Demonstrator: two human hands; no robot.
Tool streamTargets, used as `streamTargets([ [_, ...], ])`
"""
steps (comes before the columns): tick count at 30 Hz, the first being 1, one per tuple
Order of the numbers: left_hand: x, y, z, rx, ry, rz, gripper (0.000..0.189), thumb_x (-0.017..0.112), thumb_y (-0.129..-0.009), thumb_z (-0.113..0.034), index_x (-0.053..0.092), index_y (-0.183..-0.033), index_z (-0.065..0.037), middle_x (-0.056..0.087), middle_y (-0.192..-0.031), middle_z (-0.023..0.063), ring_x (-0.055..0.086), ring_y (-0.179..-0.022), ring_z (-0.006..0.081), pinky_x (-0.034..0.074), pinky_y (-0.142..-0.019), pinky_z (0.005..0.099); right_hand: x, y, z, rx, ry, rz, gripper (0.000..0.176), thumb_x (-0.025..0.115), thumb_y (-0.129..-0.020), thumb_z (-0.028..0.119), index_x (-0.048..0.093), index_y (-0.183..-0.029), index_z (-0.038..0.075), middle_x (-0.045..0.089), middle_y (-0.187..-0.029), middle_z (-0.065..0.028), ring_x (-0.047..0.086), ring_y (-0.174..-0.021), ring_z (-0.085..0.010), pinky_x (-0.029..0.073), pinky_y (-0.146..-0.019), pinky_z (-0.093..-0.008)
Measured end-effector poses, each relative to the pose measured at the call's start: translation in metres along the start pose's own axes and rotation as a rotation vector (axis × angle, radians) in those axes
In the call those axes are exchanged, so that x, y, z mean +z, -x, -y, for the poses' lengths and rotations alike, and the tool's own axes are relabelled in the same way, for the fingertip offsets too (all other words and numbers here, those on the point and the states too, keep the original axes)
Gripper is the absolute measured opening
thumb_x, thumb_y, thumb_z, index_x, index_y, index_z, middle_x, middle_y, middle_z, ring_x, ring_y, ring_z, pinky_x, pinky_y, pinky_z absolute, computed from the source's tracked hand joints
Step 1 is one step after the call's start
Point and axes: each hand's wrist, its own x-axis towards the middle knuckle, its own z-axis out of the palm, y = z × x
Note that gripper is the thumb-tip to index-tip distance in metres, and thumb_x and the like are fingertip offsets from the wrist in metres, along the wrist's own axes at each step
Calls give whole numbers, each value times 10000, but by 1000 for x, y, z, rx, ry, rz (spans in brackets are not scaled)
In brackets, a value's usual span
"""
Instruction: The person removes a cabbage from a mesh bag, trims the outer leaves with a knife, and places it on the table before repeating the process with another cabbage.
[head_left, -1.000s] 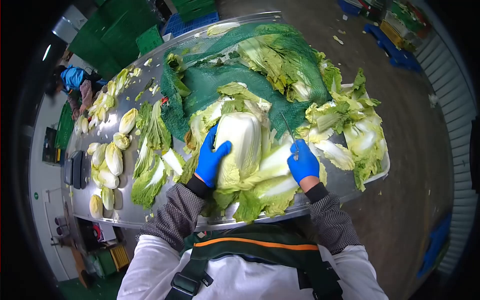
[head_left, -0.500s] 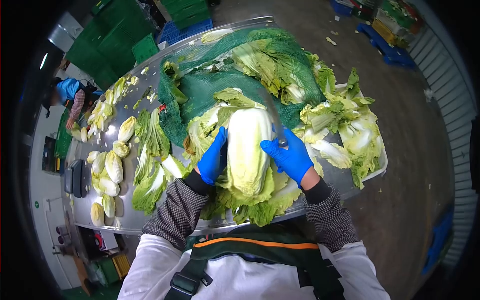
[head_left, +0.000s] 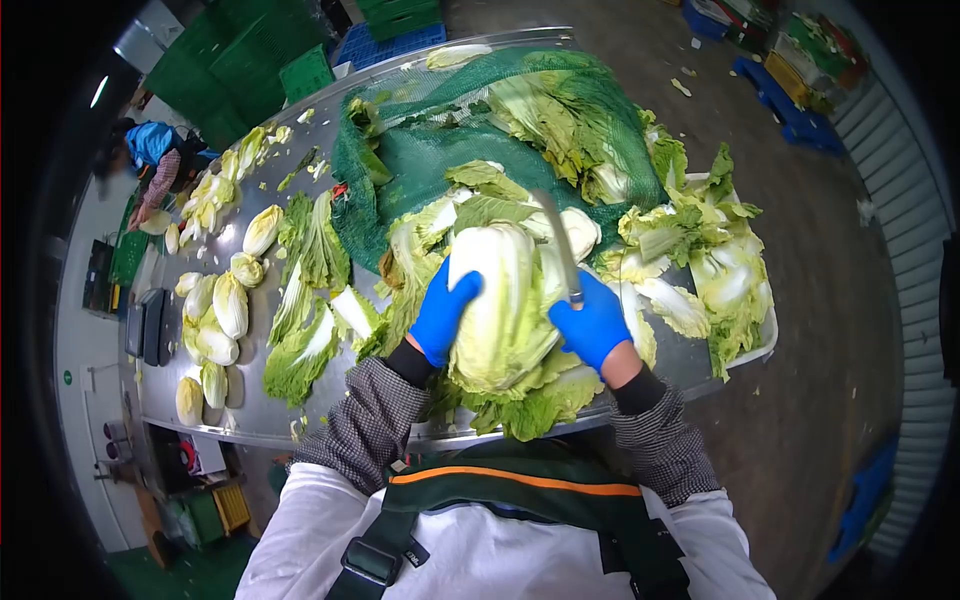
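Note:
A large napa cabbage [head_left: 497, 310] lies in front of me over loose green leaves. My left hand [head_left: 441, 315], in a blue glove, grips its left side with the thumb across the front. On the other side, my right hand [head_left: 592, 325], gloved too, is closed around the handle of a knife [head_left: 560, 240]. The blade points up and away, alongside the cabbage. Outer leaves [head_left: 520, 412] spread beneath the cabbage. Behind it, a green net bag [head_left: 420, 185] holds more leafy cabbage [head_left: 560, 125].
Small trimmed cabbage hearts [head_left: 230, 305] lie on the left of the metal table [head_left: 290, 400], near a dark box [head_left: 150, 327]. A white tray [head_left: 765, 335] of leaves stands at the right. Another person [head_left: 155, 165] works at the far left, by green crates [head_left: 235, 70].
The cabbage has turned, showing a different side, and my left thumb now lies across it. My right hand has drawn slightly away from it to the right, still holding the knife.

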Motion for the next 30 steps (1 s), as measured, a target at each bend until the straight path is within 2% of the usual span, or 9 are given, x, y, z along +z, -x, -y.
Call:
streamTargets([
  [3, -1, 14, -16, -305, 572, -4, 602, 433, -942, -486, 397, -1374, -67, 532, -1283, 111, 558, -1109, 220, 438, -972, 347, -26, -4, -16, 227, -196, 95, 536, 620, -778, 179, 469, -1258, -3, 530, -706, -54, 573, -643, -141, 521, -590, -336],
  [5, 0, 10, -18, -208, 729, 49, 629, 389, -941, -539, 401, -1376, -85, 533, -1289, 102, 560, -1110, 226, 455, -961, 362, -19, 0, -29, 20, 292, -73, 644, 683, -775, 282, 443, -1318, 35, 508, -692, -63, 547, -638, -136, 500, -632, -329],
  [7, -11, 6, -12, -190, 907, 227, 613, 394, -947, -521, 398, -1379, -85, 535, -1288, 100, 561, -1109, 223, 453, -966, 362, -12, 13, 3, -121, 260, -98, 741, 716, -752, 380, 421, -1351, 58, 529, -716, -77, 544, -651, -154, 486, -666, -319],
  [11, 3, 2, 6, -94, 490, -24, 573, 353, -976, -481, 393, -1378, -75, 519, -1307, 92, 542, -1137, 207, 414, -1008, 341, 5, 16, 46, -241, 134, 0, 859, 747, -724, 477, 388, -1380, 55, 576, -794, -97, 549, -706, -175, 472, -709, -312],
  [13, 22, -5, -32, -335, 551, 68, 593, 304, -987, -484, 368, -1382, -46, 508, -1317, 103, 527, -1164, 196, 408, -1010, 347, 9, 12, 43, -252, 118, -5, 878, 755, -721, 475, 375, -1384, 40, 605, -850, -112, 566, -747, -176, 475, -731, -316],
  [18, 0, 22, -37, -367, 272, 69, 578, 458, -947, -449, 399, -1365, -54, 538, -1283, 123, 578, -1099, 239, 461, -960, 387, 30, 12, 9, -251, 77, 4, 732, 707, -763, 358, 395, -1382, 124, 634, -947, -159, 629, -827, -257, 494, -765, -356],
  [23, -13, 34, -26, -359, 603, -92, 543, 473, -951, -412, 415, -1355, -55, 540, -1278, 121, 577, -1098, 228, 469, -949, 375, 13, -9, -12, -58, 466, -164, 588, 601, -801, 271, 429, -1348, 142, 637, -976, -181, 630, -868, -329, 500, -736, -416],
  [25, -10, 34, -37, -338, 635, -96, 530, 480, -953, -398, 416, -1355, -58, 542, -1272, 116, 582, -1086, 205, 482, -929, 354, 11, -12, -9, -371, 516, -318, 642, 650, -797, 357, 426, -1349, 119, 626, -1037, -190, 629, -882, -335, 505, -742, -408],
  [30, -6, 24, -13, -192, 311, 5, 573, 394, -975, -439, 357, -1391, -47, 500, -1318, 119, 533, -1155, 223, 428, -993, 356, 31, 18, 57, -366, 418, -66, 738, 694, -762, 431, 399, -1383, 163, 636, -964, -171, 639, -836, -308, 507, -729, -385],
])
